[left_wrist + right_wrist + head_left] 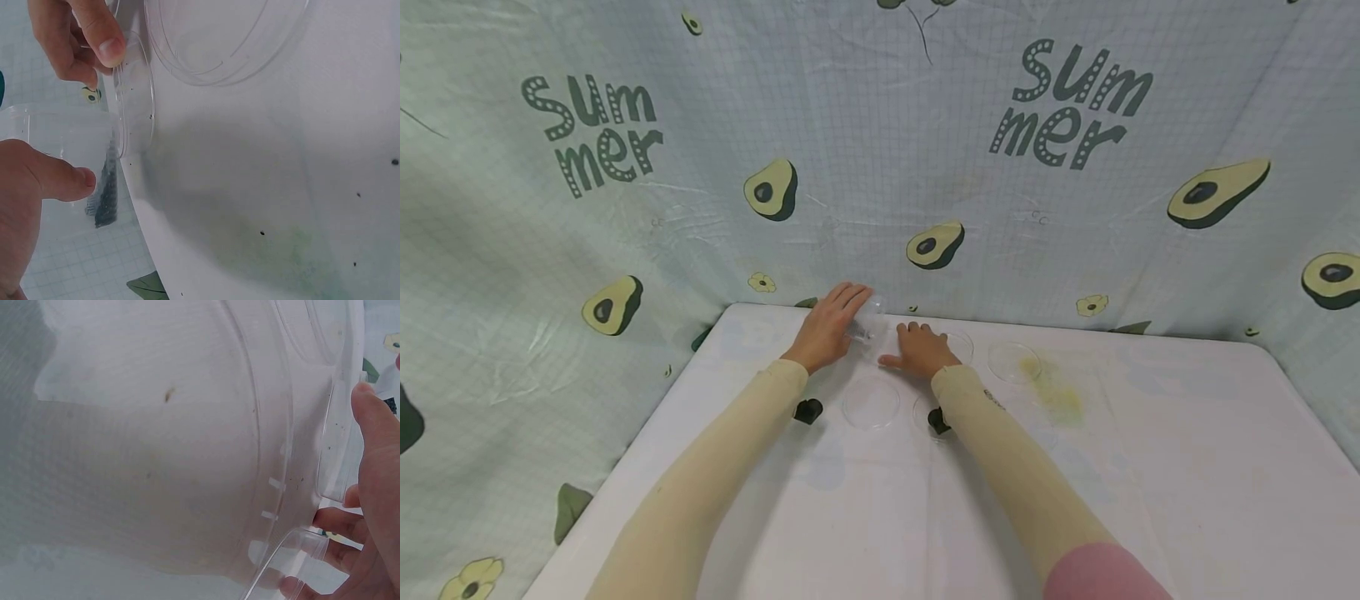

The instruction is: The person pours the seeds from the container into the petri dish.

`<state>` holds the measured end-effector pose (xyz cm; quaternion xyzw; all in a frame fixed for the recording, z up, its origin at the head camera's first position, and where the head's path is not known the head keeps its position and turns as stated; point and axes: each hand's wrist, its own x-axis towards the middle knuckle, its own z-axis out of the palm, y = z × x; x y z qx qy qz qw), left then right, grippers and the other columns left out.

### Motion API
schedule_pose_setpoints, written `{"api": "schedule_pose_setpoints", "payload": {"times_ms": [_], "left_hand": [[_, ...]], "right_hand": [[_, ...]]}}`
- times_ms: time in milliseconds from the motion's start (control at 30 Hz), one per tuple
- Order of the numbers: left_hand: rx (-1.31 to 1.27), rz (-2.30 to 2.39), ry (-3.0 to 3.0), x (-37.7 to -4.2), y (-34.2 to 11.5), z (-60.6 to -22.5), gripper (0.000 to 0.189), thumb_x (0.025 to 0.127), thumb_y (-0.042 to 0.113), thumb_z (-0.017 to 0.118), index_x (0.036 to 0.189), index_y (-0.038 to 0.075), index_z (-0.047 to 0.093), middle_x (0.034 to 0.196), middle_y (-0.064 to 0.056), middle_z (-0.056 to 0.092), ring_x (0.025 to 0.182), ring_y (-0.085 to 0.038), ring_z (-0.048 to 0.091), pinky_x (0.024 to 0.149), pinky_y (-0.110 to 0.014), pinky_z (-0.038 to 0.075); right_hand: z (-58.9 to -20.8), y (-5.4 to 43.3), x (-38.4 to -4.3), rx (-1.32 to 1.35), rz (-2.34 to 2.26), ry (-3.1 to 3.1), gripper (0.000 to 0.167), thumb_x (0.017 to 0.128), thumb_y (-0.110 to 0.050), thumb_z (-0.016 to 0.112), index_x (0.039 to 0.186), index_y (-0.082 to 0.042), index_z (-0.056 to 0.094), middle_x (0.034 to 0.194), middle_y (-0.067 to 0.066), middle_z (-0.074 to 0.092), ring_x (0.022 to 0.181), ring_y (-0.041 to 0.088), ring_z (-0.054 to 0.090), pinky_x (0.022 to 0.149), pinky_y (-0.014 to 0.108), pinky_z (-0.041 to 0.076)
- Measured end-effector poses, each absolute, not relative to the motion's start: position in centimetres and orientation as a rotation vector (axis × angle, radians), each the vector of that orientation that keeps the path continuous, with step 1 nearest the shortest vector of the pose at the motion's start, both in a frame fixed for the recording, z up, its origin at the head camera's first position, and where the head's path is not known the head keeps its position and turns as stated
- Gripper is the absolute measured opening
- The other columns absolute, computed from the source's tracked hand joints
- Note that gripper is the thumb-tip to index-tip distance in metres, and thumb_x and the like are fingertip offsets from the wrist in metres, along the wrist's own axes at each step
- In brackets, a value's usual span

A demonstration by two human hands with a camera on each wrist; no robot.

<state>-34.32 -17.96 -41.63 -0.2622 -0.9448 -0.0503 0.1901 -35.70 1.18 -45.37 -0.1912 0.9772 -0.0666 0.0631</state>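
My left hand (826, 329) grips a clear plastic cup (65, 128) at the table's far left, its thumb lying along the wall. The cup is tilted, and a heap of fine black grains (107, 197) has gathered at one side inside it. Just to the right, my right hand (922, 350) holds a shallow clear round dish (141, 100) by its rim, thumb on one side and bent fingers on the other. A few dark specks dot this dish. In the right wrist view, the right fingertips (331, 520) also lie close to a neighbouring clear dish (299, 547).
More clear round dishes stand about the hands: one dish (871, 402) nearer me, another dish (1015, 363) to the right, beside a yellow-green stain (1060, 396). Black specks (262, 233) lie scattered on the white table (880, 517). A printed curtain (865, 142) hangs behind the far edge.
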Motion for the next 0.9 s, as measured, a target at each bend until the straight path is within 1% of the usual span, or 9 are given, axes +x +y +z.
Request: {"api": "schedule_pose_setpoints", "payload": {"times_ms": [167, 267, 433, 700, 900], "left_hand": [[-0.759, -0.126, -2.641, -34.38, -17.85, -41.68, 0.077, 0.075, -0.004, 0.076, 0.143, 0.014, 0.043, 0.145, -0.004, 0.046, 0.137, -0.023, 0.038, 0.108, -0.044, 0.043], [-0.756, -0.111, -2.650, -34.40, -17.69, -41.72, 0.077, 0.076, -0.004, 0.075, 0.143, 0.015, 0.043, 0.145, -0.003, 0.046, 0.137, -0.022, 0.038, 0.106, -0.045, 0.044], [-0.757, -0.088, -2.654, -34.46, -17.47, -41.81, 0.075, 0.078, -0.004, 0.073, 0.143, 0.016, 0.043, 0.145, -0.003, 0.046, 0.138, -0.022, 0.037, 0.105, -0.046, 0.045], [-0.793, -0.086, -2.628, -34.49, -17.43, -41.69, 0.072, 0.079, -0.007, 0.069, 0.143, 0.014, 0.044, 0.144, -0.004, 0.047, 0.137, -0.023, 0.038, 0.100, -0.048, 0.047], [-0.803, -0.086, -2.621, -34.50, -17.41, -41.68, 0.071, 0.079, -0.008, 0.068, 0.143, 0.014, 0.045, 0.144, -0.005, 0.048, 0.136, -0.023, 0.039, 0.098, -0.049, 0.047]], "right_hand": [[-45.34, 1.25, -35.67, -0.577, -0.200, 2.951, 0.082, 0.089, -0.064, 0.053, 0.142, -0.003, 0.042, 0.137, 0.018, 0.052, 0.126, 0.036, 0.051, 0.101, 0.064, 0.041], [-45.23, 1.31, -35.61, -0.583, -0.204, 2.952, 0.082, 0.089, -0.065, 0.053, 0.142, -0.003, 0.042, 0.136, 0.019, 0.052, 0.126, 0.036, 0.051, 0.101, 0.064, 0.042], [-44.98, 1.35, -35.51, -0.583, -0.206, 2.939, 0.083, 0.089, -0.064, 0.053, 0.142, -0.002, 0.041, 0.136, 0.019, 0.052, 0.126, 0.036, 0.050, 0.101, 0.063, 0.042], [-44.95, 1.31, -35.61, -0.590, -0.212, 2.930, 0.082, 0.089, -0.064, 0.054, 0.142, -0.003, 0.042, 0.137, 0.018, 0.052, 0.127, 0.036, 0.050, 0.101, 0.065, 0.041], [-45.16, 1.36, -35.78, -0.597, -0.205, 2.938, 0.082, 0.088, -0.064, 0.054, 0.142, -0.003, 0.042, 0.137, 0.018, 0.052, 0.127, 0.036, 0.050, 0.100, 0.064, 0.042]]}}
